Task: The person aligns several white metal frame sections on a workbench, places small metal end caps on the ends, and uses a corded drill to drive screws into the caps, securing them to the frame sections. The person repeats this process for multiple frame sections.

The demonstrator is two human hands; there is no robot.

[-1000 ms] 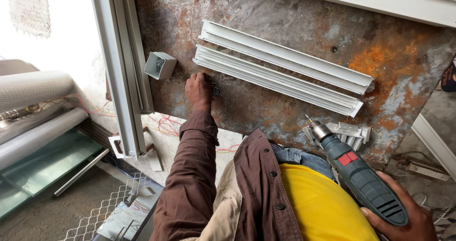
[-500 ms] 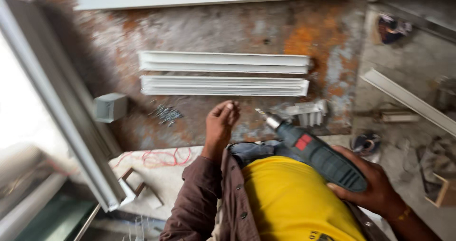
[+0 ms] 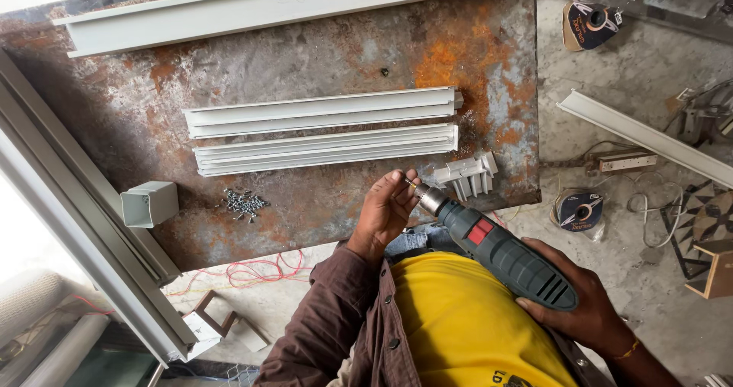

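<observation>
My right hand grips the handle of a dark green power drill with a red switch, its chuck pointing up and left. My left hand is at the chuck tip, fingers pinched on a small screw against the bit. A pile of loose screws lies on the rusty metal sheet to the left. Two white profile sections lie side by side above my hands. A short ribbed white piece sits just right of the chuck.
A long white profile lies along the sheet's far edge. A grey square cap rests near a metal frame at left. Tape rolls, cables, a power strip and another white profile lie on the concrete floor at right.
My left hand came back from the screw pile to the drill's chuck with a screw. The drill tilted up toward it, and my view shifted right.
</observation>
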